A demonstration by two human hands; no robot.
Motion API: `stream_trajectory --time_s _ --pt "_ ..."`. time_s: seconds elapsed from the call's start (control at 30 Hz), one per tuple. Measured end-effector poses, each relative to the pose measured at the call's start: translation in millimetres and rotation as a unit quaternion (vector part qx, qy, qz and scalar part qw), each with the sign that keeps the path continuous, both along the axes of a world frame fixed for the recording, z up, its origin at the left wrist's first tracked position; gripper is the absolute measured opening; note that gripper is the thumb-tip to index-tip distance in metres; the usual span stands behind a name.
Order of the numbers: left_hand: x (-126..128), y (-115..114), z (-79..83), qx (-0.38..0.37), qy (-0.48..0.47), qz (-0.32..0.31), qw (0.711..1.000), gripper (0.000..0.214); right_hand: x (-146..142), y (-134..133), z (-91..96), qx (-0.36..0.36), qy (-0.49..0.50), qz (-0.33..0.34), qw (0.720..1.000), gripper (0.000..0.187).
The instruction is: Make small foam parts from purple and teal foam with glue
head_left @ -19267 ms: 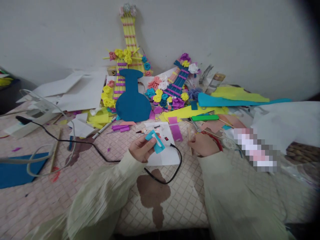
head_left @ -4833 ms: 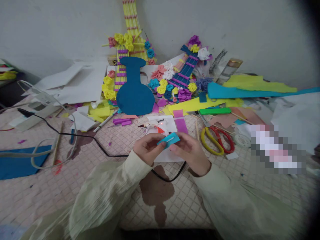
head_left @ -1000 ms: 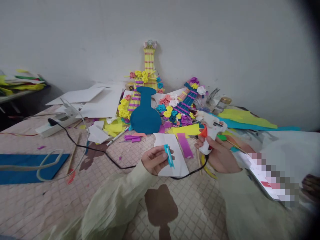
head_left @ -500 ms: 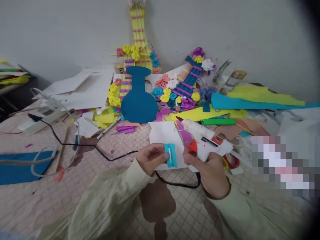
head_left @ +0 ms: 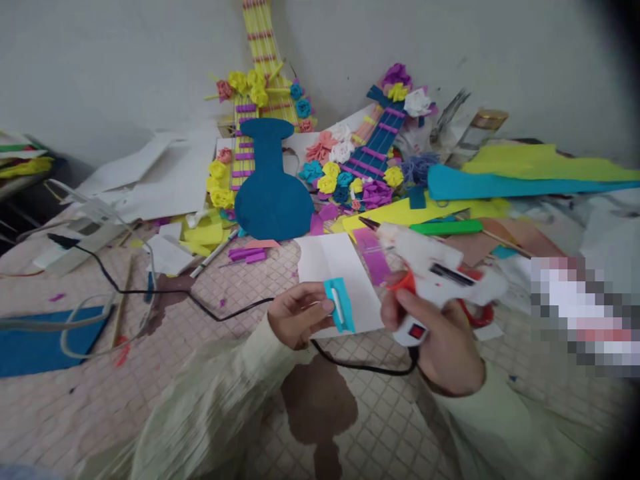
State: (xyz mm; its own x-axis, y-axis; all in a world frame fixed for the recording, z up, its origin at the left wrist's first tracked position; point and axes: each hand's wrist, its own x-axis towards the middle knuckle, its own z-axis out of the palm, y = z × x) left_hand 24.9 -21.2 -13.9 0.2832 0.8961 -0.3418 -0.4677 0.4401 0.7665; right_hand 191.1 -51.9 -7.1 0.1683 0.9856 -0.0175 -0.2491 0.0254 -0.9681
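Note:
Between thumb and fingers, my left hand [head_left: 300, 315] pinches a small piece of turquoise paper [head_left: 346, 321] with a short white stick [head_left: 339, 305] lying along it. My right hand [head_left: 445, 340] is wrapped around a white hot glue gun [head_left: 425, 253] with an orange trigger; its dark nozzle points up and left. Under and behind the turquoise piece lies a white sheet of paper [head_left: 327, 257]. A purple paper strip [head_left: 373, 257] rests beside that sheet. From the grip of the glue gun a black cord [head_left: 360, 367] loops away to the left, passing behind my left hand.
A blue guitar-shaped cutout [head_left: 274, 207] leans at the back beside a flower-decorated yellow guitar [head_left: 260, 40] and a blue one [head_left: 375, 150]. A green craft knife [head_left: 447, 227] lies right. Leftward are a power strip [head_left: 75, 243], a pale cable and a blue sheet [head_left: 50, 340].
My right hand has moved right with the glue gun and tilted it, so its red switch now shows. The left hand has barely shifted. The view has moved slightly.

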Motion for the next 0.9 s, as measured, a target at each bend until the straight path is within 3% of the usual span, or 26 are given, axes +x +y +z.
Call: stream_trajectory --time_s 0.17,0.23,0.33,0.5,0.9 --pt "-4.9 7.4 2.0 0.029 0.003 0.088 0.996 0.025 12.6 -9.1 7.6 0.008 0.067 0.141 0.988 0.012" --pt "-6.9 9.8 3.1 0.04 0.002 0.122 0.992 0.026 14.8 -12.7 5.6 -0.003 0.067 0.228 0.971 0.013" --pt "-9.2 11.5 4.3 0.056 0.006 0.154 0.987 0.026 12.3 -16.3 -0.1 -0.036 0.067 0.287 0.955 0.018" --pt "-11.2 10.4 2.7 0.105 0.013 0.149 0.983 0.023 6.0 -16.3 -6.1 -0.045 0.046 0.304 0.951 0.015" --pt "-7.7 4.6 0.3 0.156 -0.002 0.138 0.978 0.018 5.6 -11.1 -1.8 -0.098 -0.037 0.248 0.963 0.023"
